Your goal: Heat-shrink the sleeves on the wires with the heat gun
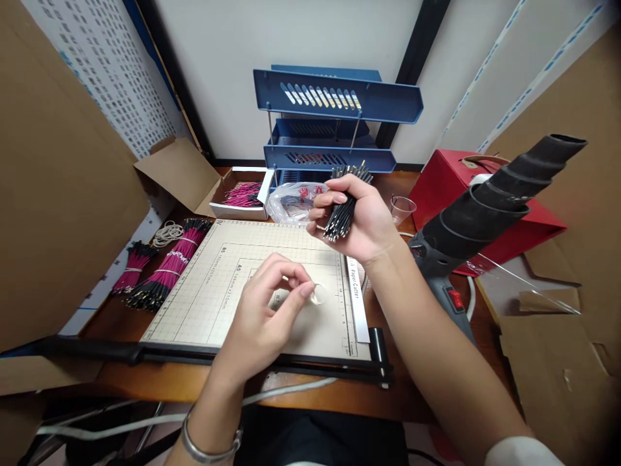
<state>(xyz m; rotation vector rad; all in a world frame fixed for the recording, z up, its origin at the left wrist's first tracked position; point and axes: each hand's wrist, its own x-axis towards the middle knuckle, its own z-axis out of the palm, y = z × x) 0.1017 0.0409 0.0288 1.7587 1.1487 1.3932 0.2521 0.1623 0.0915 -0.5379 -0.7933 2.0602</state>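
The right hand grips a bundle of black wires, fingers clamped round it, long axis running 1 to 7 o'clock. At its 7 o'clock, the left hand pinches a clear rubber band over the paper cutter.
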